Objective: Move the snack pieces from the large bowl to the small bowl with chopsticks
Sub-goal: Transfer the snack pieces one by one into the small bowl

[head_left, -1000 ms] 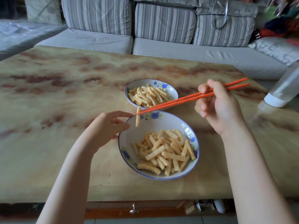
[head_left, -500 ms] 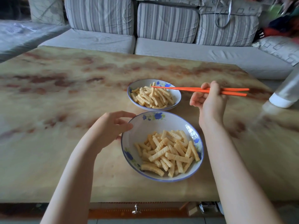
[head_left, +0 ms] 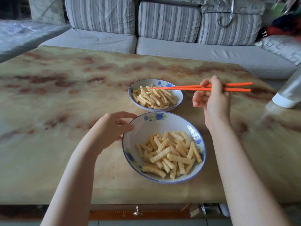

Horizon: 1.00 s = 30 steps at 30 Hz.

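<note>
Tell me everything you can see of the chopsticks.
The chopsticks are a pair of slim, plain orange sticks, plastic-looking. The right hand grips them near their back ends, which spread apart. They lie almost level, tips together over the small bowl, with no snack piece between them.

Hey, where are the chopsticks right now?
The chopsticks are in the right hand, right of centre in the head view, their tips over the small bowl, just beyond the large bowl.
</note>
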Tool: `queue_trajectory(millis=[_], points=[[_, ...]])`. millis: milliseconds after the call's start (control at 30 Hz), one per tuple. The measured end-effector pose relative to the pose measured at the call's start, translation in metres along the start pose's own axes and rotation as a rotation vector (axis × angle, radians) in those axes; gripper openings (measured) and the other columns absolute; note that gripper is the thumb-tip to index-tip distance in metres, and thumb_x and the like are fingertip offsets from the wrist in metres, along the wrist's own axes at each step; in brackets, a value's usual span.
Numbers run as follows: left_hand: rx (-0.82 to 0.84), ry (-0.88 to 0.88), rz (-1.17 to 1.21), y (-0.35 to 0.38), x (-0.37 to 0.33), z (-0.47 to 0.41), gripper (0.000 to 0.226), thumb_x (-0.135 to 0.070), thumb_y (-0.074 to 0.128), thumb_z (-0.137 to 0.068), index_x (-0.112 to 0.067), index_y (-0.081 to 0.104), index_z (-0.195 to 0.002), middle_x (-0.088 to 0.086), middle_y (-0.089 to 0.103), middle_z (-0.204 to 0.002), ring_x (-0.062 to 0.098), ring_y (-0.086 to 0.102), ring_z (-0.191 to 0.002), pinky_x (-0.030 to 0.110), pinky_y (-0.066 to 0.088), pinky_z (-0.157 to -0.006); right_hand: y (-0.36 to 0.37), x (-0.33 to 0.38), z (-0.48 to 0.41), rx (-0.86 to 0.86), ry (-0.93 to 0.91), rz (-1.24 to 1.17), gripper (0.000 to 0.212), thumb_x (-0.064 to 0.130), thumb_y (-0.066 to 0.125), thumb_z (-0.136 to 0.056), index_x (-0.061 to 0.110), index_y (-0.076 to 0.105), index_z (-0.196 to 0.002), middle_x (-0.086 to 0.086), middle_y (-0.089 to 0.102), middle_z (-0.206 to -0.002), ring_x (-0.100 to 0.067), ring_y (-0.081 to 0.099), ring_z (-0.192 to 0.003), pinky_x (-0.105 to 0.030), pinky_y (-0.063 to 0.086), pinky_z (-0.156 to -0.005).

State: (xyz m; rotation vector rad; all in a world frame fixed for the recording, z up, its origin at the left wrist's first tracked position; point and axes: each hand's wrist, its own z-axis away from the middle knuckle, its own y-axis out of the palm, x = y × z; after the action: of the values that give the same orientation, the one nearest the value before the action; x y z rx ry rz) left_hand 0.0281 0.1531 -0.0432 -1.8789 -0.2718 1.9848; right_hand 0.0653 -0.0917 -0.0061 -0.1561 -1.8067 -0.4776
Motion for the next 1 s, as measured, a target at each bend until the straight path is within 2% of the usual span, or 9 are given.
queue_trajectory(millis=[133, 233, 300, 500, 600, 800, 1000], points=[[0.001, 0.000, 0.006, 0.000, -0.001, 0.001, 0.028, -0.012, 0.065, -0.087, -0.038, 0.068, -0.095, 0.001, 0.074, -0.082, 0.013, 0.065, -0.071, 0.020, 0.049, -0.058, -0.012, 0.014, 0.004, 0.088, 0.001, 0.010, 0.039, 0.024, 0.033, -0.102, 0.012, 0.050, -0.070, -0.003, 0.048, -0.038, -0.018, 0.039, -0.032, -0.024, 0.026, -0.040], [0.003, -0.002, 0.009, 0.000, -0.001, 0.002, 0.026, -0.013, 0.064, -0.087, -0.034, 0.069, -0.100, 0.003, 0.074, -0.083, 0.015, 0.066, -0.073, 0.019, 0.049, -0.057, -0.019, 0.027, 0.010, 0.225, 0.025, 0.009, 0.040, 0.024, 0.031, -0.103, 0.012, 0.048, -0.068, -0.002, 0.044, -0.037, -0.016, 0.034, -0.030, -0.020, 0.023, -0.038], [0.005, -0.004, 0.008, 0.000, -0.001, 0.002, 0.026, -0.012, 0.064, -0.087, -0.033, 0.069, -0.101, 0.003, 0.075, -0.084, 0.016, 0.067, -0.075, 0.019, 0.049, -0.057, -0.022, 0.037, 0.015, 0.323, 0.040, 0.060, 0.041, 0.025, 0.031, -0.103, 0.012, 0.048, -0.067, -0.002, 0.042, -0.036, -0.016, 0.032, -0.029, -0.023, 0.018, -0.038], [0.006, -0.007, 0.010, 0.000, -0.001, 0.002, 0.026, -0.012, 0.063, -0.087, -0.033, 0.069, -0.103, 0.005, 0.074, -0.087, 0.017, 0.067, -0.076, 0.020, 0.048, -0.058, -0.019, 0.050, 0.031, 0.517, 0.090, 0.243, 0.042, 0.026, 0.033, -0.102, 0.011, 0.050, -0.067, -0.004, 0.041, -0.035, -0.016, 0.032, -0.028, -0.018, 0.023, -0.033], [0.002, -0.010, 0.014, 0.001, -0.001, 0.002, 0.026, -0.011, 0.063, -0.087, -0.033, 0.068, -0.102, 0.005, 0.074, -0.087, 0.014, 0.065, -0.071, 0.014, 0.047, -0.052, -0.016, 0.049, 0.035, 0.594, 0.124, 0.275, 0.044, 0.027, 0.033, -0.102, 0.012, 0.051, -0.065, -0.005, 0.042, -0.035, -0.017, 0.030, -0.029, -0.017, 0.025, -0.032], [0.002, -0.013, 0.018, 0.000, -0.001, 0.001, 0.027, -0.012, 0.064, -0.087, -0.032, 0.069, -0.104, 0.004, 0.073, -0.085, 0.011, 0.064, -0.069, 0.013, 0.048, -0.052, -0.012, 0.047, 0.037, 0.664, 0.154, 0.312, 0.042, 0.028, 0.034, -0.102, 0.008, 0.051, -0.069, -0.006, 0.042, -0.036, -0.015, 0.033, -0.028, -0.016, 0.028, -0.033], [0.003, -0.009, 0.019, 0.000, 0.000, 0.001, 0.027, -0.012, 0.064, -0.087, -0.032, 0.068, -0.104, 0.004, 0.074, -0.085, 0.010, 0.065, -0.068, 0.013, 0.047, -0.051, -0.008, 0.041, 0.038, 0.639, 0.165, 0.310, 0.042, 0.027, 0.033, -0.103, 0.008, 0.049, -0.069, -0.005, 0.043, -0.036, -0.015, 0.034, -0.028, -0.018, 0.028, -0.032]])
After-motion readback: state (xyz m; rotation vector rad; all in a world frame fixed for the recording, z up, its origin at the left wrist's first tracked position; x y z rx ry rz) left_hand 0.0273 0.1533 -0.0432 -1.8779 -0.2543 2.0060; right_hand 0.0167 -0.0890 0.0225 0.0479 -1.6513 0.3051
